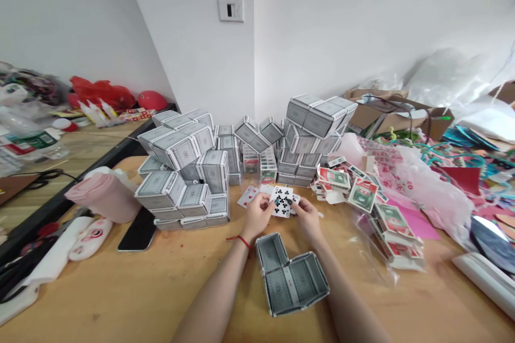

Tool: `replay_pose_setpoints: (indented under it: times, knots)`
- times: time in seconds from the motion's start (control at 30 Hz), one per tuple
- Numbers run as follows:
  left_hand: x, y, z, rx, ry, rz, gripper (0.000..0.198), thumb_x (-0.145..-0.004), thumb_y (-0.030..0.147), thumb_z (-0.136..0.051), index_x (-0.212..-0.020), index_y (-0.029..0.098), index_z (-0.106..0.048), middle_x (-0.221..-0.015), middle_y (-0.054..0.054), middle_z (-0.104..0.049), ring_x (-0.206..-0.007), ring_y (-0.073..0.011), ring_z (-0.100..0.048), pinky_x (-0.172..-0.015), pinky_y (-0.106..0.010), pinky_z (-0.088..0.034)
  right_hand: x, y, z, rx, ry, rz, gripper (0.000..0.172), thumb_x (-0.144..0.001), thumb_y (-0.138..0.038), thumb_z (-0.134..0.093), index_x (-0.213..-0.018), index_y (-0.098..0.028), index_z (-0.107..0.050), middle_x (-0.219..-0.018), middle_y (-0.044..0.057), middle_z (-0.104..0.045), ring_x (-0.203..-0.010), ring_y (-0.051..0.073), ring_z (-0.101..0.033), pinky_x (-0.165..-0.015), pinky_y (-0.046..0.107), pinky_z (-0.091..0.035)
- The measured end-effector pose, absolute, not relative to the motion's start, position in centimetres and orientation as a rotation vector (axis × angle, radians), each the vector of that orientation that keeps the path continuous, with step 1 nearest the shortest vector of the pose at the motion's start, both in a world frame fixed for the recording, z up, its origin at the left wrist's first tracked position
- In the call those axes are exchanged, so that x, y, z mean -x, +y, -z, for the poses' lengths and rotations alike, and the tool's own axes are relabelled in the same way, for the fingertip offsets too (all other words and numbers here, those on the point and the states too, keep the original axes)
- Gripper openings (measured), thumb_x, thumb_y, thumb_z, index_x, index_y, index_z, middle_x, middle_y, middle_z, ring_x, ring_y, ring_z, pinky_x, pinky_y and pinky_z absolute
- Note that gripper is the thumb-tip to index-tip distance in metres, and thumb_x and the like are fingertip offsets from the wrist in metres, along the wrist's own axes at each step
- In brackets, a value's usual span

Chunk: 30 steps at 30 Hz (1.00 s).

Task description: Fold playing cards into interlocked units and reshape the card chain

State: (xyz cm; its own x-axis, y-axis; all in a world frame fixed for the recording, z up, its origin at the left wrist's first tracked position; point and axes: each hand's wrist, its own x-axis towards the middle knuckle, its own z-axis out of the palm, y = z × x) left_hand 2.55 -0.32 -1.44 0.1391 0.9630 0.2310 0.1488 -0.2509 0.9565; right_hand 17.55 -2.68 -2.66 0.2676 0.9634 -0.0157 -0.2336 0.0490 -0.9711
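My left hand (258,213) and my right hand (306,215) pinch a playing card (281,203) from both sides; it is a club card, face up, and more cards seem to sit behind it. Loose playing cards (247,196), one with red hearts, lie on the table beside my left hand. Between my forearms rests an open-topped tray folded from playing cards (290,278), with its grey patterned backs showing inside. Past my hands, blocks folded from cards are stacked in a left pile (193,193) and a right pile (301,155), with a V-shaped piece (258,134) between them.
Opened card boxes (363,194) and clear plastic film (376,257) lie on the right. A black phone (137,230), a pink roll (104,195) and a white pouch (92,238) are on the left. Cardboard boxes (396,115) and craft scraps crowd the far right.
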Motion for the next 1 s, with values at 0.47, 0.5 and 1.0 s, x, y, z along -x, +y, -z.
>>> replay_pose_setpoints:
  times: [0.47,0.5,1.0]
  knots:
    - [-2.3,0.7,1.6,-1.510,1.167,-1.068,0.023,-0.068,0.034,-0.055,-0.057,0.015,-0.048,-0.055,0.002,-0.051,-0.055,-0.0106,-0.048,-0.052,-0.021,-0.036,-17.7,-2.8,2.6,1.236,-1.032,-1.083,0.033,-0.063,-0.047,-0.063,-0.068,-0.015,-0.061,-0.063,0.003,-0.062,-0.058,0.015,-0.051,-0.056,0.026,-0.039]
    - [-2.3,0.8,1.5,-1.516,1.182,-1.061,0.024,-0.068,0.034,-0.056,-0.055,0.015,-0.047,-0.053,0.003,-0.049,-0.053,-0.0101,-0.046,-0.051,-0.021,-0.034,-17.7,-2.8,2.6,1.233,-1.035,-1.086,0.032,-0.064,-0.046,-0.062,-0.069,-0.015,-0.061,-0.064,0.003,-0.062,-0.059,0.015,-0.051,-0.056,0.026,-0.039]
    - [-2.2,0.8,1.0,-1.488,1.159,-1.026,0.027,-0.068,0.037,-0.055,-0.054,0.015,-0.049,-0.053,0.003,-0.048,-0.052,-0.0098,-0.043,-0.050,-0.021,-0.032,-17.9,-2.6,3.0,1.259,-1.101,-1.058,0.034,-0.067,-0.049,-0.059,-0.062,-0.016,-0.057,-0.059,0.001,-0.058,-0.060,0.015,-0.050,-0.057,0.026,-0.039]
